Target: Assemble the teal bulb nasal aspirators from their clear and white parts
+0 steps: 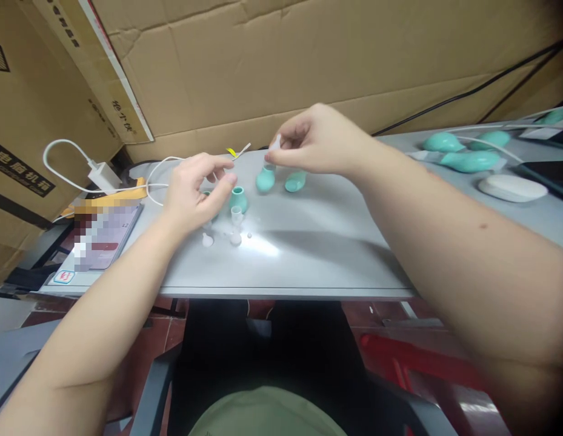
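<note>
In a green top, with the right hand pinching a translucent nozzle over an upright teal bulb on the counter; holding the left hand, thumb and fingers parted, near another teal bulb.

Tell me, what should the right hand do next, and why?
Perhaps the right hand should ease the pale, pointed, plastic-looking tip down: it pinches that tip above the teal, rounded, rubbery-looking bulb. Whether tip and bulb touch is unclear.
</note>
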Demonstrator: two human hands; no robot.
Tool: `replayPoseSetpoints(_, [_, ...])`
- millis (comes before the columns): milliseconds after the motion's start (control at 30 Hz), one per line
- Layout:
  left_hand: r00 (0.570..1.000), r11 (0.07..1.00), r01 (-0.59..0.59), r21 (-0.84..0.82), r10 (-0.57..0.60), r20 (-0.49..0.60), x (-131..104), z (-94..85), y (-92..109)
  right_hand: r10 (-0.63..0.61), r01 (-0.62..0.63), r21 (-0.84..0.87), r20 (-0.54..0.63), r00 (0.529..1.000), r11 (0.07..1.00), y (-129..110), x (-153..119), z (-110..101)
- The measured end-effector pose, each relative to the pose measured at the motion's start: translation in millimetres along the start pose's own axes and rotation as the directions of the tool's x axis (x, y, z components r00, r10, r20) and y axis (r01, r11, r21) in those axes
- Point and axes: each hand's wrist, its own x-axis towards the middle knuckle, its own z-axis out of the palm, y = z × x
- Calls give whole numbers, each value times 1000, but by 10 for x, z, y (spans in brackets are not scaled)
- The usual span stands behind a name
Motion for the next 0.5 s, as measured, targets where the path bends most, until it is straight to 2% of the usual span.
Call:
replayPoseSetpoints(33, [999,1000,8,4,-9,31,4,2,5,88,-89,-72,-8,996,993,92,-16,60])
replayPoseSetpoints(133, [991,999,35,-16,-33,131,11,-4,25,153,-168,-233,-81,985,958,227,-65,190])
replayPoseSetpoints(333, [949,998,33,-61,-12,315,-9,-81,97,150,-163,-238,-71,986,958,234,-104,258])
replayPoseSetpoints(500, [891,996,43,-80,-2,454,4,-212,149,15,-43,-175,-157,988,984,364,-196,254])
